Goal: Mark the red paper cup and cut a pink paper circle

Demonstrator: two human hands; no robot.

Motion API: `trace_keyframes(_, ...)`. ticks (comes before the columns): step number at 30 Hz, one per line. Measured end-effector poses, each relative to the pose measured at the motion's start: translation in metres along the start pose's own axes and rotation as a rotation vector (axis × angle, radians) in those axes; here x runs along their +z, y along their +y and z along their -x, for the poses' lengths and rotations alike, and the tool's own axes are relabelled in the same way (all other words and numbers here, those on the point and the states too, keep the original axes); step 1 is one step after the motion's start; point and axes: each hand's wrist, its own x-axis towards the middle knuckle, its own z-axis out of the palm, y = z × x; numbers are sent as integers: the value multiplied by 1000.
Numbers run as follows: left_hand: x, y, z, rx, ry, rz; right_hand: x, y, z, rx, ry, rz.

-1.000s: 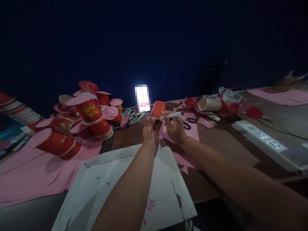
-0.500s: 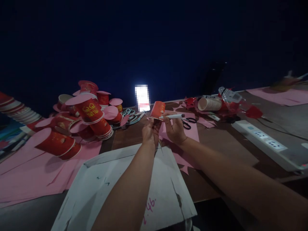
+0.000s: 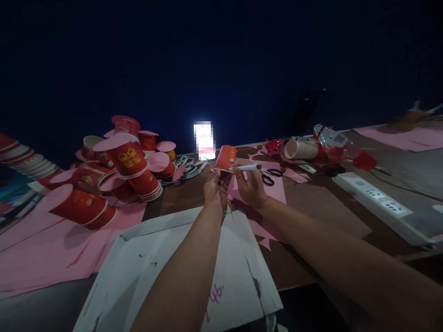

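My left hand (image 3: 213, 190) is closed on a red paper cup (image 3: 226, 157), which is tilted with its rim toward me. In my right hand (image 3: 253, 188) is a white pen (image 3: 248, 168), held nearly level, its tip by the cup's rim; contact between them is too small to make out. Black-handled scissors (image 3: 268, 179) lie just right of that hand, on cut pink paper (image 3: 277, 198). To the left stands a pile of red paper cups (image 3: 126, 159), several with pink discs on their ends.
A white cardboard box (image 3: 173, 240) lies beneath my forearms. Stacked cups (image 3: 302, 150) in torn plastic and a power strip (image 3: 377, 203) are on the right. A bright phone screen (image 3: 204, 138) stands behind the cup, beside coiled cable (image 3: 190, 168). Pink sheets (image 3: 41, 258) spread at left.
The pen has shifted slightly to the left along with my right hand. The cup stays in my left hand at almost the same tilt.
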Motion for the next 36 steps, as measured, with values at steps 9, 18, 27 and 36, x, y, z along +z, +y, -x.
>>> trace_keyframes(9, 2, 2, 3, -13, -3, -33, 0, 4, 0, 34, 26, 6)
trace_keyframes(18, 0, 5, -3, -117, 44, -15, -4, -3, -3, 55, 88, -39)
trace_keyframes(27, 0, 4, -4, -115, 16, -3, -1, 1, 0, 30, 65, -17)
trace_keyframes(36, -2, 4, -2, -79, 8, 8, -2, 2, -1, 40, 27, 37)
